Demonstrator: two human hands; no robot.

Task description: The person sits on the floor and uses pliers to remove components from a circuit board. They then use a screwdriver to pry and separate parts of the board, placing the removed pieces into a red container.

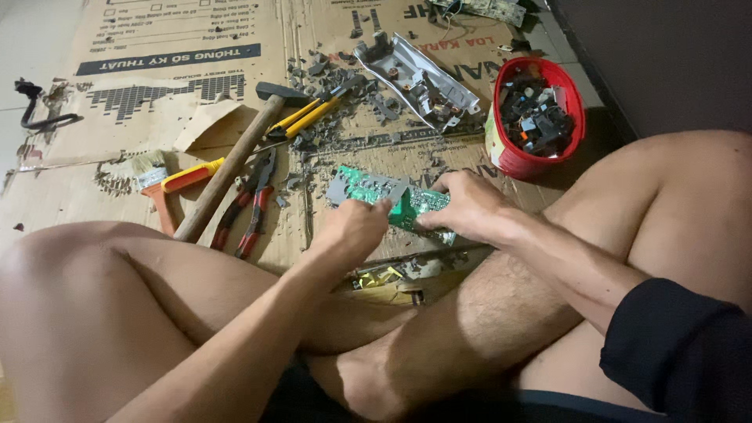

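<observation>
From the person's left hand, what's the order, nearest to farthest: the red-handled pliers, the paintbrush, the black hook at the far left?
Measured from the left hand in the head view:
1. Red-handled pliers, just to its left on the cardboard.
2. Paintbrush, farther left, past the hammer handle.
3. Black hook, far left edge, up top.

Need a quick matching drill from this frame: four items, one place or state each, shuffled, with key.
Items:
1. circuit board
2. hammer
3. red tub
4. red-handled pliers

Places or states:
A. full of small dark parts, upper right
B. held between left hand and right hand
C. on the cardboard, just right of the wooden handle
D. lying diagonally, head away from the person

Pairs: 1-B, 2-D, 3-A, 4-C
</observation>
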